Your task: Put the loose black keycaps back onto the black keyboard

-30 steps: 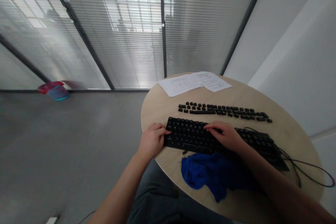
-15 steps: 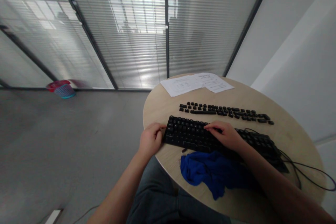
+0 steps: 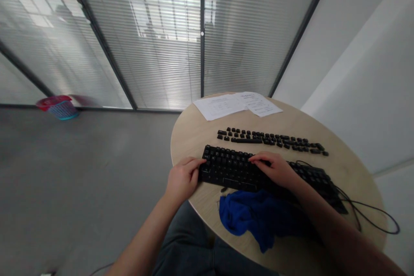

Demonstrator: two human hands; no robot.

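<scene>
A black keyboard (image 3: 231,172) lies on the round wooden table (image 3: 190,125); its lower rows show bare spots without keycaps. My left hand (image 3: 184,177) grips the keyboard's left end, fingers closed on it. Over the keyboard's middle, my right hand (image 3: 274,169) has thumb and fingertips pinched together at the upper keys; whatever they hold is too small to make out. Loose black keycaps (image 3: 247,140) stand in rows behind the keyboard. A crumpled blue cloth (image 3: 249,215) lies in front of it, partly under my right forearm.
Printed paper sheets (image 3: 223,105) lie at the table's back edge. A black cable (image 3: 371,205) loops over the right side. On the floor at the far left stands a red and blue basket (image 3: 63,108), by the glass partition with blinds.
The view has shifted slightly. My left hand's fingers have moved up onto the keyboard's left edge. My right hand stays over the upper keys, its fingertips closer together.
</scene>
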